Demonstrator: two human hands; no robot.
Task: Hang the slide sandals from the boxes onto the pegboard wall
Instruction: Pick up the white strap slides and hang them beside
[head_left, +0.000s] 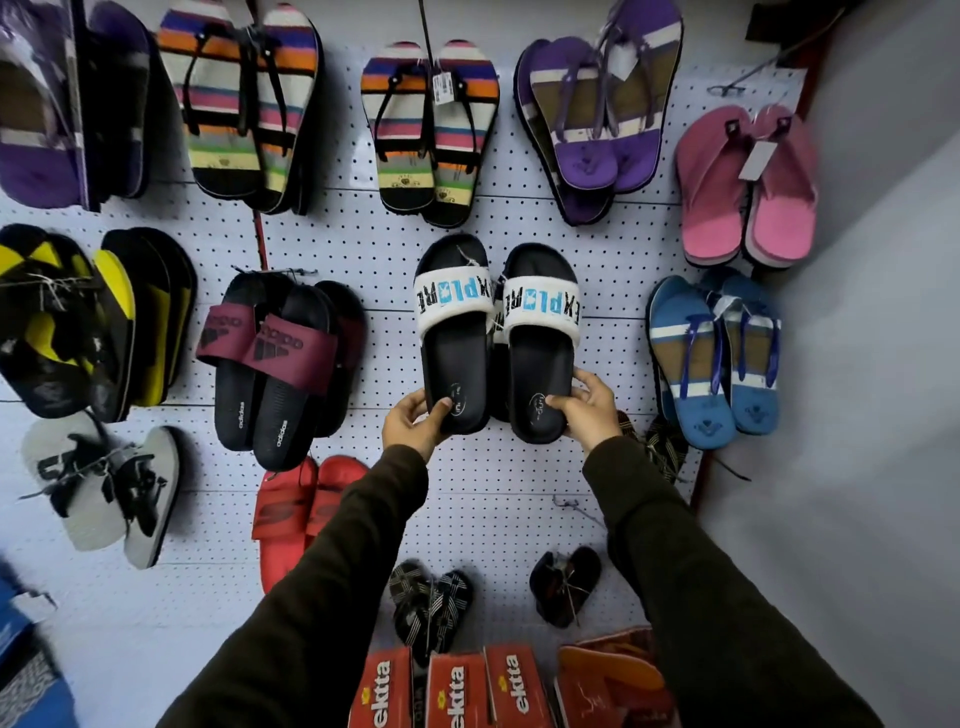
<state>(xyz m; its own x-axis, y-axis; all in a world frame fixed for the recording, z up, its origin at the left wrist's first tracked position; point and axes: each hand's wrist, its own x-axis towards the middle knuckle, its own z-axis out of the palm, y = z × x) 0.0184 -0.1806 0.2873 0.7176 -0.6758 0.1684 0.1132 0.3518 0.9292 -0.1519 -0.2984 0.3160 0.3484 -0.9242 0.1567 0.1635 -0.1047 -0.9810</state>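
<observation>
Head view looks down two dark sleeves at a pegboard (519, 499) crowded with footwear. At its middle a pair of black slides (498, 338) with white printed straps lies flat against the board, heels down. The left hand (413, 426) pinches the heel of the left slide, thumb on the footbed; the right hand (589, 410) pinches the heel of the right slide the same way. Holding both heels likely lets the person steady and square the pair while its top end seats on a hook; whether it is already caught on one cannot be told, since the toes hide that spot.

Left of the slides hangs a maroon-strapped pair (280, 364); right of them, blue flip-flops (717, 358); above, striped flip-flops (431, 130); below and left, a red pair (306, 509). Well below the slides, red boxes (452, 686) stand at the board's foot, probably holding more stock to hang.
</observation>
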